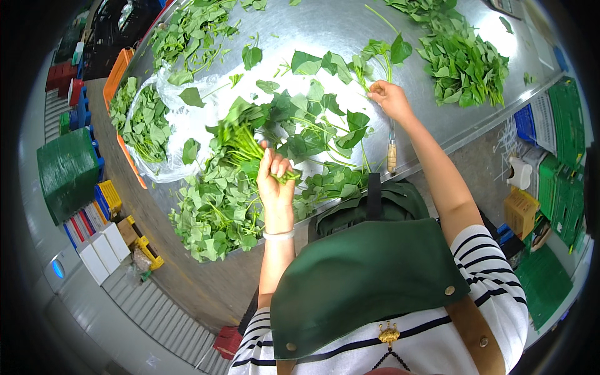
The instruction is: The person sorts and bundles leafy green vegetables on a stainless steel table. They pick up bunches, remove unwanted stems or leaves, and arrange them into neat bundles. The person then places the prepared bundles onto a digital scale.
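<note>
My left hand (276, 176) is closed around the stems of a bunch of leafy greens (241, 136), its leaves pointing up and to the left. Farther right, my right hand (386, 96) has its fingertips pinched at the stem ends of a few leafy sprigs (363, 70) by the metal table (412, 136). Loose greens (309, 126) lie between and beyond my hands. Below my right hand, a wooden-handled tool (392, 157) rests near the table's edge; its blade is partly lost in glare. A heap of greens (220, 215) spreads under and left of my left wrist.
A clear plastic bag (173, 168) with greens lies at the left, beside an orange crate (123, 65). More greens (187, 37) are piled at the far left. Bunched greens (468, 75) lie at the right. Green crates (565, 122) and a cardboard box (520, 213) stand beyond the table.
</note>
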Motion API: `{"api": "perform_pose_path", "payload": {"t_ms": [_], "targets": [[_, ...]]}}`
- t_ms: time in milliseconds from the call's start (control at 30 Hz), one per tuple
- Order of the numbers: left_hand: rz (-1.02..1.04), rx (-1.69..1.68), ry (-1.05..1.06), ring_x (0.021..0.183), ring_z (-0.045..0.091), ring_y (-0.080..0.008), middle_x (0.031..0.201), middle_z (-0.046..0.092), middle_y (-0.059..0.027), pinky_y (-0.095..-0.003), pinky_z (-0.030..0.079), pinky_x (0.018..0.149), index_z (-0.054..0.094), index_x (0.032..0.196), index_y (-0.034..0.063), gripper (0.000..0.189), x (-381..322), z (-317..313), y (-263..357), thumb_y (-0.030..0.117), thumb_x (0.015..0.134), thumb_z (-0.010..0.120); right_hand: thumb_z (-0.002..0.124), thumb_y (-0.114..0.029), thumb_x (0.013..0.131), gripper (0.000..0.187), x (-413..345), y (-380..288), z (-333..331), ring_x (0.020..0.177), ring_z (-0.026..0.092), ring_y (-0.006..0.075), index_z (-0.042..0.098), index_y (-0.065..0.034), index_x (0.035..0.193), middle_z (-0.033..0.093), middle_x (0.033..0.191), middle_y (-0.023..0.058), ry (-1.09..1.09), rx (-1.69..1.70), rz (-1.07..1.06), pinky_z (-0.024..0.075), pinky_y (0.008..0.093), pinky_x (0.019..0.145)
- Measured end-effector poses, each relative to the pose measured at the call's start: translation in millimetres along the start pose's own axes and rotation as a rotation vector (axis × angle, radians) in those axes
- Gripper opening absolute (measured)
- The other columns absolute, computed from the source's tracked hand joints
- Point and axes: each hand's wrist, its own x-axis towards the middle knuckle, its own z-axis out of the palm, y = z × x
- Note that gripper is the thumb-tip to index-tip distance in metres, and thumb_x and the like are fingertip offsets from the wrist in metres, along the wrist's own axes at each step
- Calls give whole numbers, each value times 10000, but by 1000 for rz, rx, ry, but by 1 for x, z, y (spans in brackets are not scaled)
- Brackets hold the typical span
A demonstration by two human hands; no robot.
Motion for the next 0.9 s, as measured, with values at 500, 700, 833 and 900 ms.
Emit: {"api": "perform_pose_path", "payload": {"t_ms": [500,700,833,900], "targets": [[-37,507,163,888,621,-160,1033,625,-68,-290,518,751,583,1112,37,275,4,21,-66,-17,863,685,701,-147,798,130,-99,-151,39,647,609,225,653,-79,898,634,775,52,-58,-58,-596,493,348,573],[-1,449,215,837,617,-200,975,620,-74,-283,513,711,581,1092,29,232,5,29,-59,-9,878,665,692,-126,843,101,-107,-153,32,662,558,137,659,-63,914,606,800,5,-382,463,-561,455,287,574],[29,411,115,882,598,-177,970,618,-71,-303,521,835,581,1030,49,123,9,30,-44,40,919,635,659,-85,904,109,-112,-154,27,695,512,68,628,16,933,564,772,2,-388,869,18,400,220,592],[26,454,158,859,603,-169,963,626,-75,-293,522,809,584,1050,43,149,1,40,-48,30,913,639,666,-101,901,147,-105,-145,39,687,526,59,638,14,989,599,816,2,-313,779,83,398,205,586]]}}
